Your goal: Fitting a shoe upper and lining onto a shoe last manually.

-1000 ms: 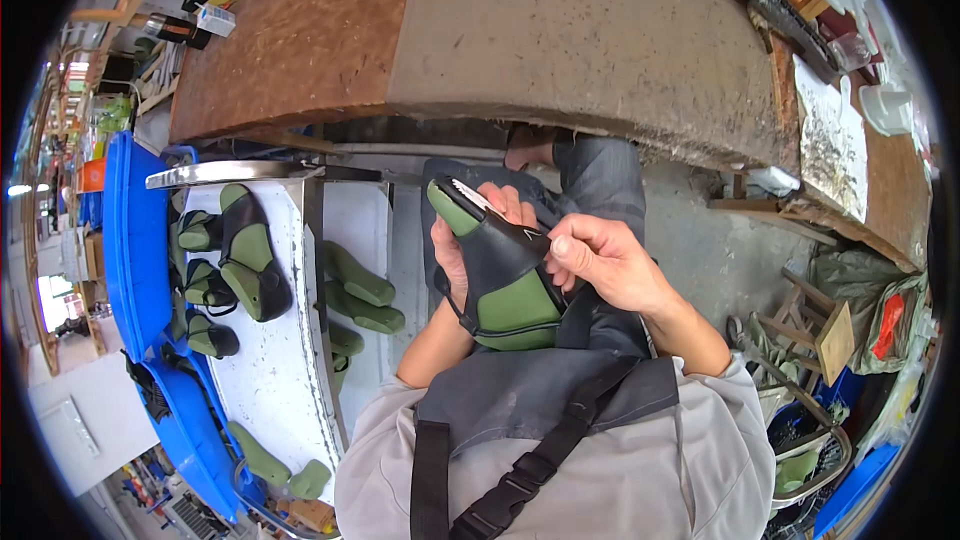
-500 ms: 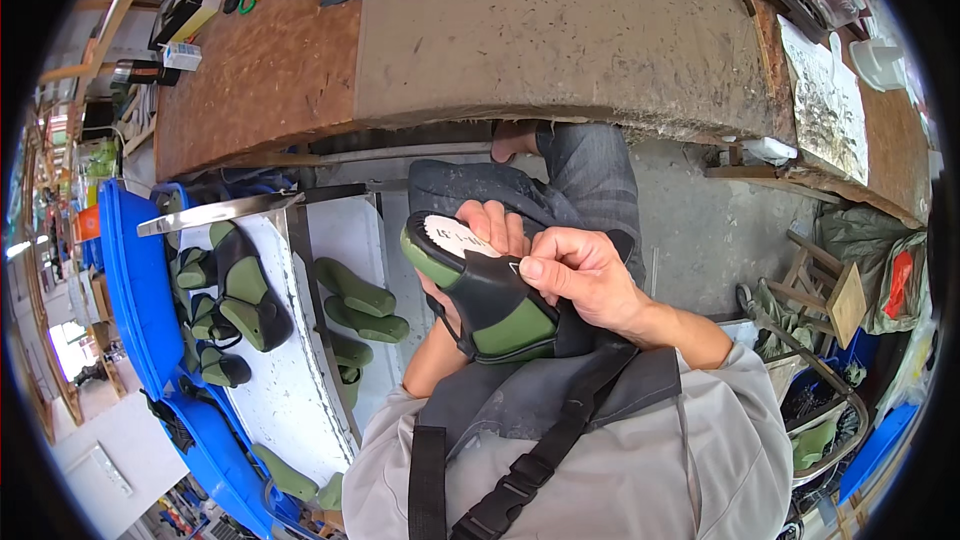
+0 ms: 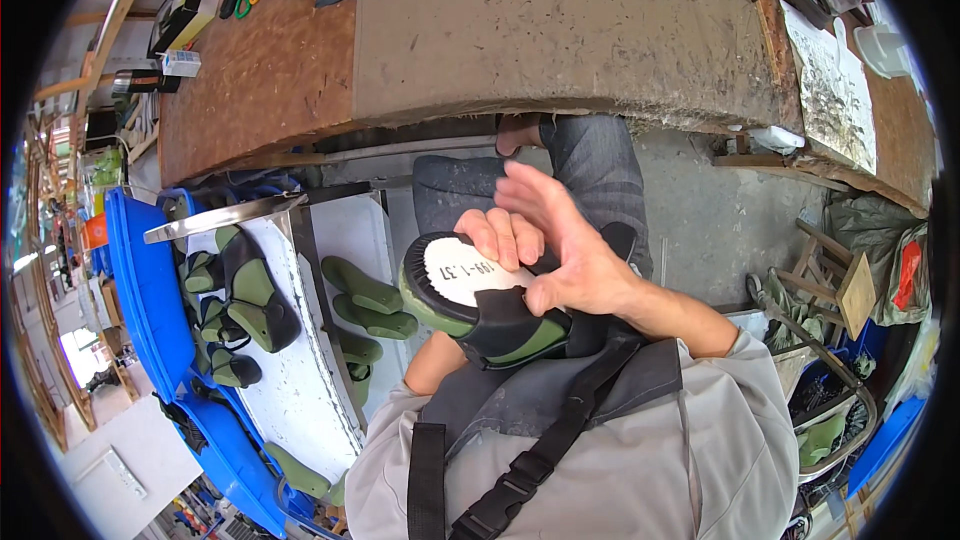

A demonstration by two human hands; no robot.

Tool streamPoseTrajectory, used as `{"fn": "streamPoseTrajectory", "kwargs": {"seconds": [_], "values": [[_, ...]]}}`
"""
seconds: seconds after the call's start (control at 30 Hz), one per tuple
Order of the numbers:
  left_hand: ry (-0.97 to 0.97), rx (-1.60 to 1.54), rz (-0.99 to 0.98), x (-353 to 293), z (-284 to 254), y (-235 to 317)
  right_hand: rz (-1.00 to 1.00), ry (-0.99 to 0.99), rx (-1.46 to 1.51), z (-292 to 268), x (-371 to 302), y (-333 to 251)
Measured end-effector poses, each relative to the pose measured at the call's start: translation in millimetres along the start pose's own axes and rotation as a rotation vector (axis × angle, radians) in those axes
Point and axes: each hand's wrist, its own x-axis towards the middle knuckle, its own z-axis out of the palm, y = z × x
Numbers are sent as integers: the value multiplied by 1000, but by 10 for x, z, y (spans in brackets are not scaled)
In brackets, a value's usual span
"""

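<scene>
A green shoe last (image 3: 450,312) with a black upper (image 3: 505,318) pulled over it lies tilted in front of my body, sole side up. The upper's edge is gathered in pleats round one end of a white insole (image 3: 465,278) that bears print. My left hand (image 3: 503,236) grips the last from the far side, its fingers bent over the insole; the rest of that hand is hidden beneath. At the last's right, my right hand (image 3: 583,262) has its fingers stretched out and raised, with the thumb resting by the black upper's edge.
A worn brown workbench (image 3: 560,30) spans the far side. To the left, a white rack (image 3: 310,380) holds black-and-green shoes on lasts (image 3: 255,295) and bare green lasts (image 3: 365,290), beside blue bins (image 3: 145,285). A small wooden stool (image 3: 845,290) stands at right.
My right hand has gone from pinching the upper's edge to having its fingers spread and lifted. The last has turned, so more of the white insole faces up.
</scene>
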Motion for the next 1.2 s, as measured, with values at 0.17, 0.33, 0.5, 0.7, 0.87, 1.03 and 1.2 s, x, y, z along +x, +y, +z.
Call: {"fn": "streamPoseTrajectory", "kwargs": {"seconds": [0.17, 0.33, 0.5, 0.7, 0.87, 1.03, 1.2], "values": [[34, 56, -21, -77, -42, -18, 12, -217, 323, 23, 30, 14], [64, 131, 6, -139, 73, -38, 160, -180, 432, 2, 1, 18], [219, 165, -68, -68, -32, 364, 94, -285, -410, -435, 6, 87], [429, 363, 144, 358, -43, 818, 100, -394, -804, -495, -119, -584], [397, 339, 282, 694, 73, 949, -782, 527, -1595, -102, -46, -717], [407, 230, 396, 835, 183, 1026, -835, 228, -1381, 175, -176, -454], [240, -26, 143, 828, 162, 1160, -756, 301, -1102, -338, -73, -556]]}}
